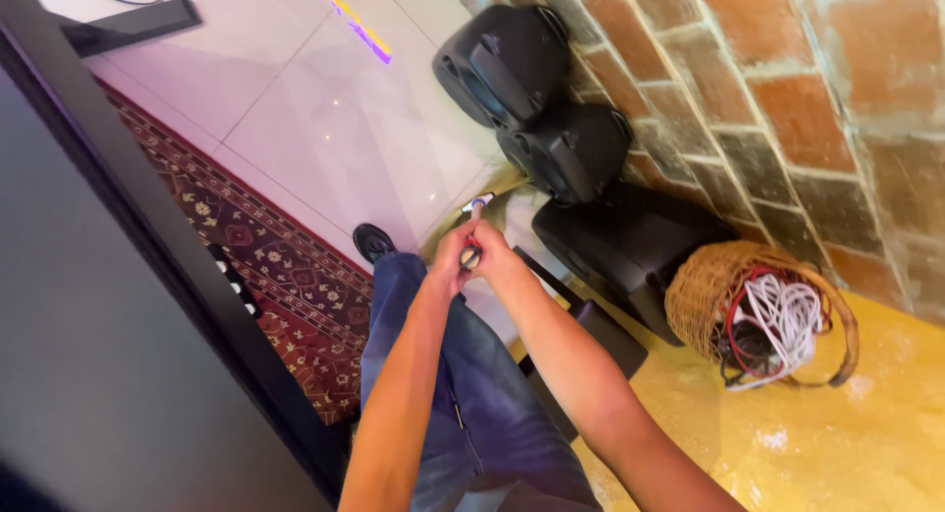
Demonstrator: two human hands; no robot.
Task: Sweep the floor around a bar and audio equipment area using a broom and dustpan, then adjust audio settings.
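Both my arms reach out over my blue-jeaned leg (448, 394). My left hand (453, 256) and my right hand (497, 251) meet around a small object (472, 257) with a dark round end and a bit of red. A thin pale stick with a blue-and-white tip (479, 205) pokes out beyond my fingers. Both hands are closed on this thing; most of it is hidden by my fingers, and I cannot tell exactly what it is.
Three black speaker cases (566, 148) lean against a brick wall (787, 89). A wicker basket (704, 286) holds white and red cables. A patterned red rug (256, 246), white floor tiles, a yellow floor at right and a dark panel edge (157, 236) at left surround me.
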